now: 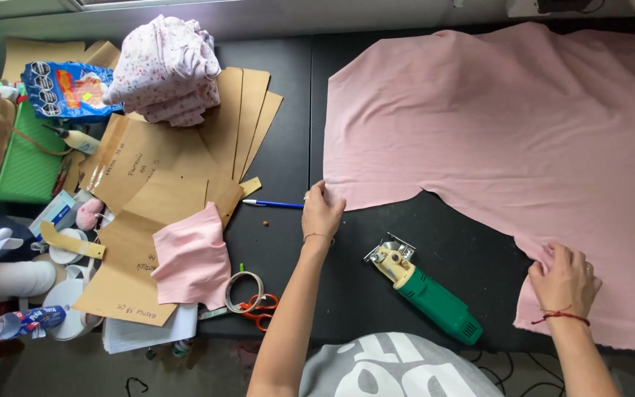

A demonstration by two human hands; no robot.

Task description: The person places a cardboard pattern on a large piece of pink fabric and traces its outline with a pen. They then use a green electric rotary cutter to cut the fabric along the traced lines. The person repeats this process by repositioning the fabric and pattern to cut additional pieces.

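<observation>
A large sheet of pink fabric [501,125] lies spread over the right half of the black table [288,95]. My left hand [323,211] pinches the fabric's lower left corner. At the near cut edge, my right hand [566,279] grips a bunched fold of the same fabric. Between the two hands a green electric fabric cutter [424,290] lies on the table, its metal head pointing to the upper left. A blue pen [272,204] lies just left of my left hand.
Brown paper patterns [163,176] overlap at the left, with a small pink fabric piece [192,257] on them. Orange-handled scissors [255,307] and a tape roll [245,289] lie near the front edge. A floral cloth bundle [167,70], a green basket [27,158] and a blue snack bag [71,88] crowd the far left.
</observation>
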